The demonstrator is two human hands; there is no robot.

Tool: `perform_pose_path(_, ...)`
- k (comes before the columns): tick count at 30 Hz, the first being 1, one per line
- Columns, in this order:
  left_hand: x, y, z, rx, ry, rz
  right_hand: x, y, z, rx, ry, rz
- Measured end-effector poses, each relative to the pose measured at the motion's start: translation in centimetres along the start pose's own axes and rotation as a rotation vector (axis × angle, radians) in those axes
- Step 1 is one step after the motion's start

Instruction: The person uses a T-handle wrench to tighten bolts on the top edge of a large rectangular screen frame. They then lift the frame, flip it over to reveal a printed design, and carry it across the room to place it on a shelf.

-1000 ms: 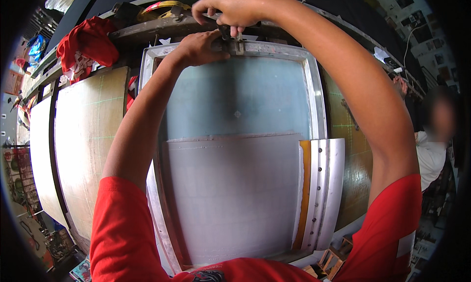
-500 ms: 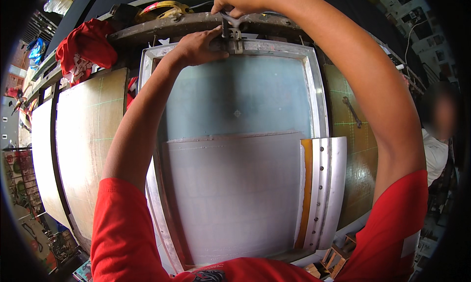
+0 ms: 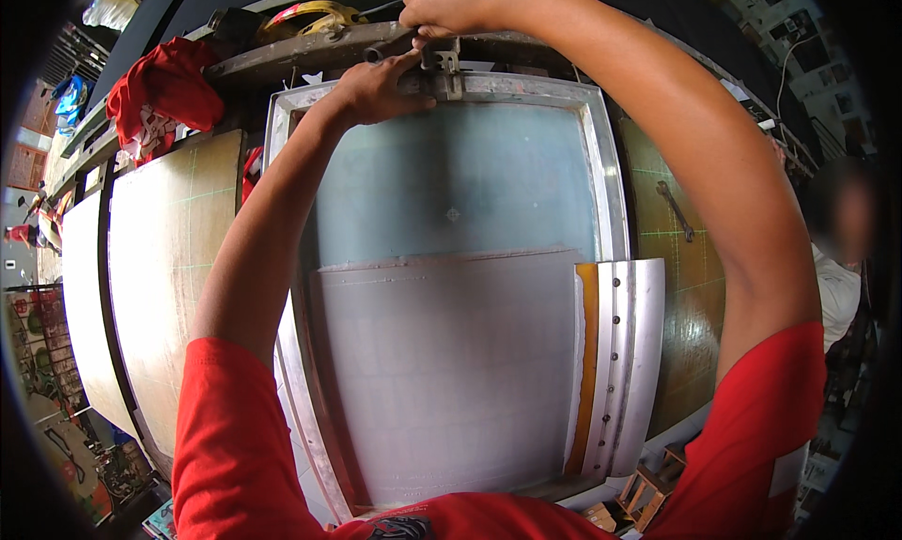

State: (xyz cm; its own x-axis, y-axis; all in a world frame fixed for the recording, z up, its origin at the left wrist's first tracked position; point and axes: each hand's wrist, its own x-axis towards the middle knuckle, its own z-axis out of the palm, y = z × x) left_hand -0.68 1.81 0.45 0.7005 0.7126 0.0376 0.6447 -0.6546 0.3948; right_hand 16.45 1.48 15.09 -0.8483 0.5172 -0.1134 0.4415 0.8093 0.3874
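Note:
A large screen-printing frame [image 3: 609, 183] with a pale metal border lies in front of me; its mesh is bluish at the far half and greyish nearer me. At its far edge sits a metal clamp [image 3: 455, 84]. My left hand [image 3: 381, 91] is against the clamp's left side, thumb low by the frame, fingers stretched up to the bolt. Just above, my right hand [image 3: 460, 7] is closed round a dark wrench [image 3: 387, 49], whose ring-like end points left over my left fingers. Part of the wrench is hidden by my fingers.
A squeegee [image 3: 615, 371] with an amber blade rests along the frame's right side. Another wrench [image 3: 674, 213] lies on the right board [image 3: 691, 286]. Red cloth [image 3: 169, 94] hangs over the rail [image 3: 282, 56] at left. A person [image 3: 836, 296] is at far right.
The wrench has swung from near upright above the clamp to lying leftward. My right hand has shifted slightly left and down; my left hand stays at the clamp.

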Motion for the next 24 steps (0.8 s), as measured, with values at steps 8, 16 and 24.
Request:
perform_pose_path(8, 0.3, 0.5, -0.3, 0.006, 0.021, 0.074, -1.2, -1.7, -1.1, 0.225, -0.1, 0.312)
perform_pose_path(16, 0.3, -0.8, 0.1, 0.037, 0.004, 0.043, -1.3, -2.5, -2.3, 0.236, -0.117, 0.322)
perform_pose_path(24, 0.3, -0.5, 0.1, -0.005, -0.008, 0.061, -3.1, -1.1, -2.3, 0.334, -0.024, 0.403)
